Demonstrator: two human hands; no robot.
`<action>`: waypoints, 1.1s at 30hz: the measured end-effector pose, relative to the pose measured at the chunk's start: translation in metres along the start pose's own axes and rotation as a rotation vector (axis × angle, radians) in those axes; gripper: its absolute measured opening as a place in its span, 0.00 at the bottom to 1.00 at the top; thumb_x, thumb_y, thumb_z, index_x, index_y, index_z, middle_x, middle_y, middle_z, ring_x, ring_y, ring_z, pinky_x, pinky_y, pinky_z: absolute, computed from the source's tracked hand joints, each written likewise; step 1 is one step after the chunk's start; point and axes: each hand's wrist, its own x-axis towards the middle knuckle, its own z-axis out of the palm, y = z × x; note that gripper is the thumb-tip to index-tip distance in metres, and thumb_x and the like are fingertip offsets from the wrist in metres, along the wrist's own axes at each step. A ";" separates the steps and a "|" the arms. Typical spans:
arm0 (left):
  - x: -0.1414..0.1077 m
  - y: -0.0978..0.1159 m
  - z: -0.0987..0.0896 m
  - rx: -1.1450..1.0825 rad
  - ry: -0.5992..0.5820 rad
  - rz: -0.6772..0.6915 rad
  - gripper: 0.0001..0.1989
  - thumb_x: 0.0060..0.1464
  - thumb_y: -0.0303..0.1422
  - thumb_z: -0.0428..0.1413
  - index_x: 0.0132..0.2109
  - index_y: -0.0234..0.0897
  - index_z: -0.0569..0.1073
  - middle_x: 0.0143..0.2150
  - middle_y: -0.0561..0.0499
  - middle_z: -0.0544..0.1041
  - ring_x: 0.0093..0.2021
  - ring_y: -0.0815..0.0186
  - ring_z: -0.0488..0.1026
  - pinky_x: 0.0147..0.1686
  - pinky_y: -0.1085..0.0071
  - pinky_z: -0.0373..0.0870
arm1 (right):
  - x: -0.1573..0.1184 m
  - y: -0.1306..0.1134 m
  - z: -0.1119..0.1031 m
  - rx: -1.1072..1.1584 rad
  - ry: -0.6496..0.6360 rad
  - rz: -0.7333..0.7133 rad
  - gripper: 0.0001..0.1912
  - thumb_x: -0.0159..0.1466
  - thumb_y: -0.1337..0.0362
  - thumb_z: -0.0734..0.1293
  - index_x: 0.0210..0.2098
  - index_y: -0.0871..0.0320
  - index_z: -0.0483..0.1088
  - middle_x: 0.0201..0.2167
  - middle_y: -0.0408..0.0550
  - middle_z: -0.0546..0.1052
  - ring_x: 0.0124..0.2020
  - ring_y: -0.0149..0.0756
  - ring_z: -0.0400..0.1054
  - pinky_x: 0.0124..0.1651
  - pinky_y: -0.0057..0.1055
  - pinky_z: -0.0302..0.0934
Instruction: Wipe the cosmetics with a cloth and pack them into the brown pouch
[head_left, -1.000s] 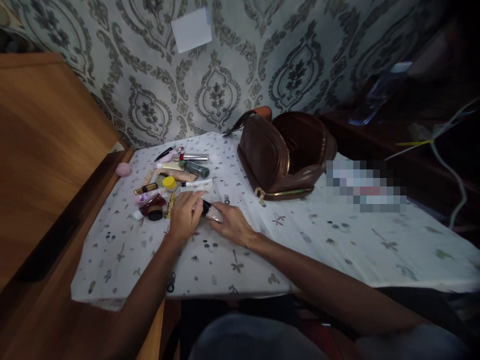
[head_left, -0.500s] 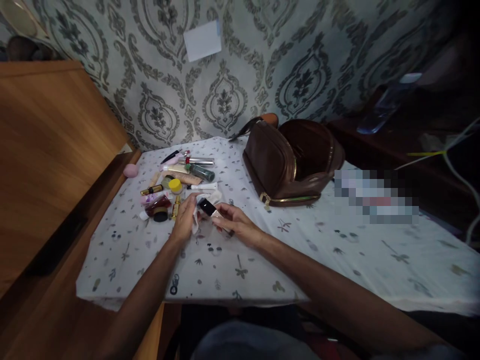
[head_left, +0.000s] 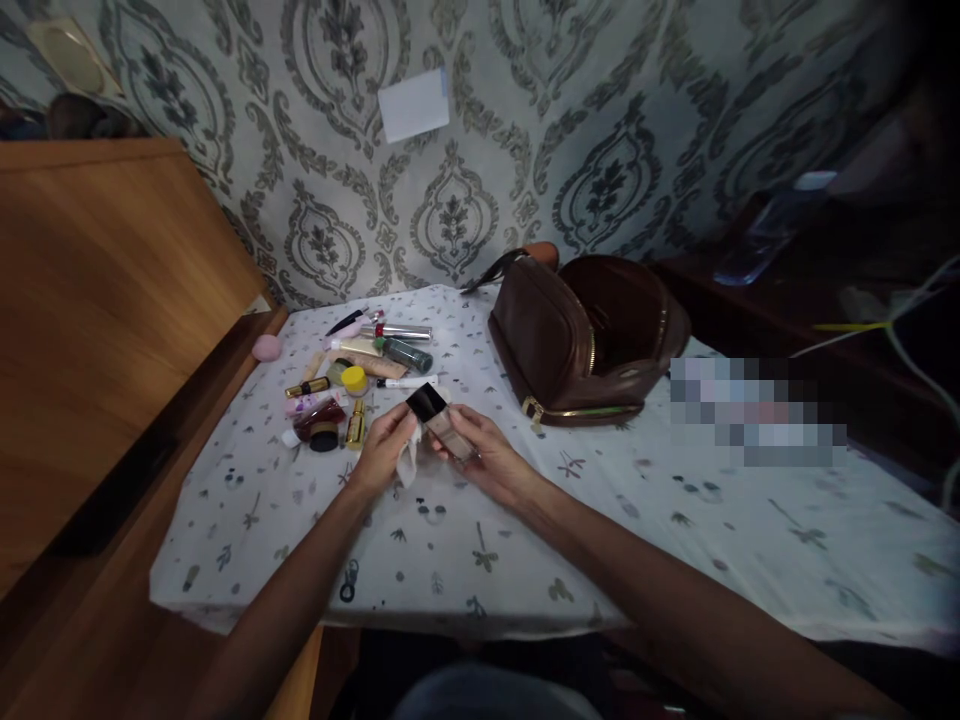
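My right hand point(head_left: 491, 455) is closed around a small glass bottle point(head_left: 450, 432) of beige liquid with a black cap, tilted up to the left. My left hand point(head_left: 385, 447) pinches a white wipe point(head_left: 408, 458) against the cap end of the bottle. Just beyond my left hand lies a group of cosmetics: a gold tube point(head_left: 355, 424), a yellow-lidded jar point(head_left: 354, 380), a black-lidded jar point(head_left: 324, 436), a green bottle point(head_left: 407, 355), a silver tube point(head_left: 405, 332) and a white tube point(head_left: 409, 383).
An open brown bag point(head_left: 555, 345) stands at the back right of the patterned tablecloth point(head_left: 480, 560). A pink sponge point(head_left: 267, 347) sits at the left edge, beside a wooden panel point(head_left: 112, 290). A clear bottle point(head_left: 772, 230) is at the far right.
My left hand has moved slightly right with the wipe, closer to my right hand. The beige bottle now shows more of its side. The view has shifted a little.
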 end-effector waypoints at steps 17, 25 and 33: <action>-0.010 0.005 0.007 0.489 0.152 0.224 0.09 0.53 0.37 0.60 0.39 0.37 0.75 0.33 0.53 0.76 0.30 0.68 0.70 0.29 0.75 0.64 | 0.005 0.006 -0.008 -0.162 0.100 -0.085 0.26 0.52 0.48 0.76 0.47 0.50 0.73 0.32 0.39 0.72 0.30 0.29 0.66 0.29 0.25 0.59; -0.005 0.011 -0.002 0.492 0.336 0.334 0.08 0.57 0.37 0.58 0.40 0.37 0.76 0.36 0.52 0.77 0.36 0.65 0.71 0.35 0.73 0.65 | 0.004 0.014 -0.012 -0.416 0.023 -0.154 0.24 0.59 0.51 0.72 0.53 0.49 0.72 0.31 0.42 0.73 0.29 0.31 0.64 0.29 0.27 0.57; -0.014 0.001 0.007 0.826 0.090 0.566 0.09 0.61 0.34 0.54 0.45 0.39 0.77 0.37 0.48 0.77 0.38 0.63 0.73 0.39 0.70 0.67 | 0.005 0.011 -0.020 -0.737 0.052 -0.364 0.26 0.63 0.53 0.68 0.60 0.49 0.67 0.40 0.46 0.74 0.37 0.36 0.65 0.42 0.34 0.61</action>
